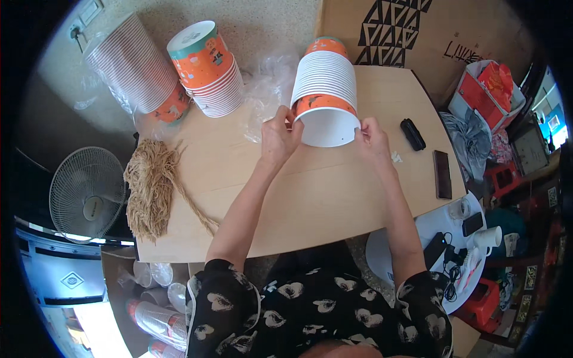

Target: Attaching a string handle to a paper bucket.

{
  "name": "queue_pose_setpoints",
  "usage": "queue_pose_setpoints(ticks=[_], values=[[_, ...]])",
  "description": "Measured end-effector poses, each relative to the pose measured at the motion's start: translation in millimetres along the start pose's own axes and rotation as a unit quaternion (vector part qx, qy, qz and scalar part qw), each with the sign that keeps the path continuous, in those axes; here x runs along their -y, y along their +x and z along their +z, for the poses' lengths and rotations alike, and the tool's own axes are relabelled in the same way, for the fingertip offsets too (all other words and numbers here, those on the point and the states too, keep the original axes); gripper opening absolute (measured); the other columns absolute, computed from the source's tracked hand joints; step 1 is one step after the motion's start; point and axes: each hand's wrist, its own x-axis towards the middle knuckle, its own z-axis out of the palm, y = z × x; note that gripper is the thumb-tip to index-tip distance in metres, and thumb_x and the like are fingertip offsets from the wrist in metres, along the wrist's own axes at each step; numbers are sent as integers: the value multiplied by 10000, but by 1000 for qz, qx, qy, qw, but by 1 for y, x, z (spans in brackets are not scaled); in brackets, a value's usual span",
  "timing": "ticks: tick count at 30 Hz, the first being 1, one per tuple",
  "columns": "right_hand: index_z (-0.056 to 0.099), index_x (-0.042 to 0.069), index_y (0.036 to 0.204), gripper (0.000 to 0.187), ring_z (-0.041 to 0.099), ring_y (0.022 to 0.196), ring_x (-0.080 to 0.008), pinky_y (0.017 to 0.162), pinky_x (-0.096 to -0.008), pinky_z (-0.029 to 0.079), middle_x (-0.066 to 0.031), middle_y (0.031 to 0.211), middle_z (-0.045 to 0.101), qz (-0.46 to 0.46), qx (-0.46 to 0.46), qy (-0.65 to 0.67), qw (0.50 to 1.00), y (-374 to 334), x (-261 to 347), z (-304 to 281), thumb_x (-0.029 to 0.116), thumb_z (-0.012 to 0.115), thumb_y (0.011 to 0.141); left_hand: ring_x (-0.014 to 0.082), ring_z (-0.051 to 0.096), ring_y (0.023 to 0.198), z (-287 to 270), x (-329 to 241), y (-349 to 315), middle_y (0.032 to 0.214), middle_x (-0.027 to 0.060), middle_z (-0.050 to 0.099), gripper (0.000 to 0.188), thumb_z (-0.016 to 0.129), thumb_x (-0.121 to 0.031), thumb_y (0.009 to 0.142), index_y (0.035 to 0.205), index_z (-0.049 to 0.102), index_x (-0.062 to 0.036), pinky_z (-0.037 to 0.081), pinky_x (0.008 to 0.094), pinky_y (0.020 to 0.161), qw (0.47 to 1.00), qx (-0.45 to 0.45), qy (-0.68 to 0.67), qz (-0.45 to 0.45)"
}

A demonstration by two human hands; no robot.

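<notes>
An orange paper bucket (325, 103) with a white inside lies on its side at the near end of a nested stack of white-rimmed buckets (324, 70). Its open mouth faces me. My left hand (278, 137) pinches the rim at the left, and my right hand (372, 142) grips the rim at the right. Beyond my left hand, a second stack of orange and green buckets (206, 68) stands upside down. Another stack in clear plastic (132, 68) leans by the wall. Crumpled clear plastic (265, 83) lies between the stacks.
A bundle of tan twine (149, 190) lies at the table's left, one strand trailing toward my forearm. A black case (412, 134) and a phone (441, 174) lie at the right. A fan (88, 194) stands left; a cluttered white side table (388, 262) sits at the lower right.
</notes>
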Motion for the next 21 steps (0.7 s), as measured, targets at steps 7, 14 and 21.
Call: queue_pose_setpoints(ticks=[7, 14, 21], values=[[223, 20, 1569, 1204, 370, 1466, -341, 1208, -444, 332, -198, 1595, 342, -73, 160, -40, 984, -59, 42, -40, 224, 951, 633, 194, 753, 748, -57, -36, -51, 1025, 179, 749, 426, 604, -4, 905, 1332, 597, 2, 610, 343, 599, 974, 27, -214, -63], [194, 59, 1601, 1413, 298, 1489, -412, 1218, -484, 308, -203, 1640, 254, -127, 215, 3, 968, -110, 88, -42, 285, 1020, 477, 91, 669, 768, -111, -30, -128, 1014, 54, 733, 491, 595, -44, 941, 1431, 569, -64, 542, 257, 637, 863, 172, -376, -291], [259, 69, 1581, 1324, 328, 1463, -410, 1196, -488, 335, -223, 1591, 302, -165, 219, -39, 961, -161, 106, -23, 236, 1006, 501, 103, 678, 914, -112, -14, -176, 1067, 56, 725, 481, 591, -45, 959, 1436, 543, -77, 554, 257, 786, 848, 131, -424, -289]])
